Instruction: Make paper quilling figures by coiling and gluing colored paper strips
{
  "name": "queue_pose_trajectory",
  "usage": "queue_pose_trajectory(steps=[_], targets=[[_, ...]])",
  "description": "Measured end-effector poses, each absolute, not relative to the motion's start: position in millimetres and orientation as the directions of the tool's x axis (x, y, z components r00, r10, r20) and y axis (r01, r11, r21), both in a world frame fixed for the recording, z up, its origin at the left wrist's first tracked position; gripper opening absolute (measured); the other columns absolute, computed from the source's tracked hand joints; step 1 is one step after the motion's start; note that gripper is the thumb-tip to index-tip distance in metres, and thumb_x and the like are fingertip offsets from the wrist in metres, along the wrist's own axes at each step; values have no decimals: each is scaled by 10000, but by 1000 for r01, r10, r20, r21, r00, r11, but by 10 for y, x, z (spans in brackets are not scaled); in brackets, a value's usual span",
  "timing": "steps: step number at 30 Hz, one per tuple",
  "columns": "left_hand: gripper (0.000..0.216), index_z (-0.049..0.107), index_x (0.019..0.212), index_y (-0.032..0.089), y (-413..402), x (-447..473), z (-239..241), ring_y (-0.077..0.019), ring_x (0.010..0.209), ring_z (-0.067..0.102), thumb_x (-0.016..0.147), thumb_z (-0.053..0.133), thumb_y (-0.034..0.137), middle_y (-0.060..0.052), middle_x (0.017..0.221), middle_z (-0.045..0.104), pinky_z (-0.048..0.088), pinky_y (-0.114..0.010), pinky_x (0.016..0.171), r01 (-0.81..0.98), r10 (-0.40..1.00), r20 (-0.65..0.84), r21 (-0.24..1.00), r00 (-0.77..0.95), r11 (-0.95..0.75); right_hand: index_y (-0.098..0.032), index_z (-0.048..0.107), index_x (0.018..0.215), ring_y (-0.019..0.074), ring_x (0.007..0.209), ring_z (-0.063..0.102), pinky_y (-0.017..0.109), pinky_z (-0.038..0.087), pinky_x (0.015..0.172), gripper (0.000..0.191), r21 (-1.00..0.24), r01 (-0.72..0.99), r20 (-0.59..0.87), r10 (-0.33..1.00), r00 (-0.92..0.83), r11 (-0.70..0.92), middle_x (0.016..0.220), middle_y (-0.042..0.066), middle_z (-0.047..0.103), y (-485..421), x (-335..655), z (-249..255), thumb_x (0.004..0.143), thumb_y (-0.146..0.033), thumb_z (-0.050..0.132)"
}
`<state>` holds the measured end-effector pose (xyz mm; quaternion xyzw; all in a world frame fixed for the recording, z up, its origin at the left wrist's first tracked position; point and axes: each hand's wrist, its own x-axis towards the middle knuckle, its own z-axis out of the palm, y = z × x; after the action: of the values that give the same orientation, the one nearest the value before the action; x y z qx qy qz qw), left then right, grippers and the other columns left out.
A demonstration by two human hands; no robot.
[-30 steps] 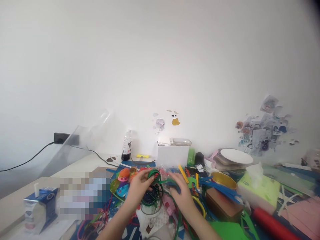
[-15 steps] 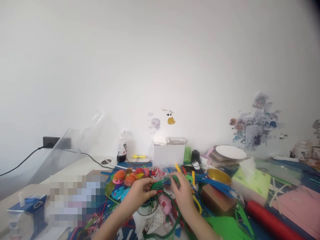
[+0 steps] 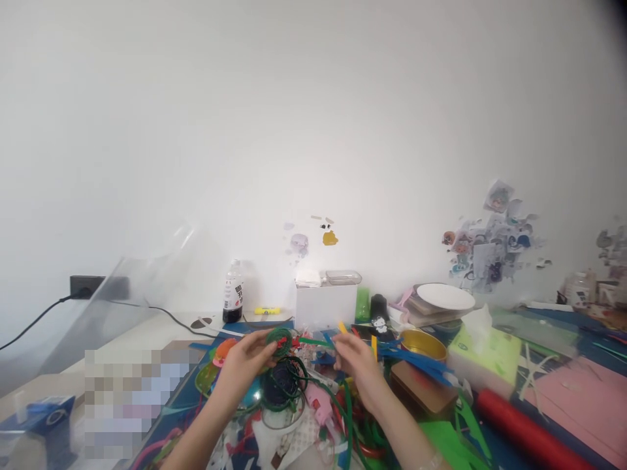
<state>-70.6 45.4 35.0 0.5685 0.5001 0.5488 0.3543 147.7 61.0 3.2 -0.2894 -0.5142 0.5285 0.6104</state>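
Note:
A coil of green strip with red at its middle (image 3: 281, 342) is pinched between the thumb and fingers of my left hand (image 3: 251, 356). From the coil a narrow green strip (image 3: 314, 341) runs across to my right hand (image 3: 356, 358), whose closed fingertips hold its far part. More of the dark green strip (image 3: 349, 418) hangs in a loop below the right hand. Beneath the left hand lies a dark round bundle wrapped in green strip (image 3: 281, 385). A pink glue gun (image 3: 319, 403) lies between my forearms, partly covered by loops.
A gold round tin (image 3: 423, 344), a brown box (image 3: 422, 389) and a tissue box (image 3: 484, 356) stand to the right, with a red roll (image 3: 529, 427) in front. At the back are a white box (image 3: 325, 305) and a bottle (image 3: 233, 294). Coloured scraps cover the middle.
My hands have moved apart, drawing the green strip straighter between them. The left hand has lifted the coil up and left, uncovering the dark bundle below. The view has shifted slightly.

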Motion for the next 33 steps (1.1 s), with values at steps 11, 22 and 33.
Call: queue_pose_trajectory(steps=[11,22,33], targets=[[415,513,937,157,481,-514,211,-213,627,662,650,657,420,-30,747,654,529,-348,621,-60,974,226,973,17,-224,-168,602,752,156,645,557,237,384,571,147,-298,621,813,534,-232,725,696,34,601,492,1280,-89,824,-159,474],[354,564,1021,161,395,-618,313,-97,475,501,729,611,354,8,666,596,402,-249,483,-404,964,184,910,190,-94,-164,579,687,165,623,559,245,357,531,263,84,846,896,332,-296,527,769,73,637,582,1341,-145,805,-49,374],[465,555,1039,140,367,-487,306,-118,444,507,648,654,372,24,571,573,398,-258,475,-340,991,129,934,40,-108,-147,675,658,128,556,491,240,351,542,568,-964,18,250,927,-279,266,635,31,573,515,1157,-120,786,-625,396]])
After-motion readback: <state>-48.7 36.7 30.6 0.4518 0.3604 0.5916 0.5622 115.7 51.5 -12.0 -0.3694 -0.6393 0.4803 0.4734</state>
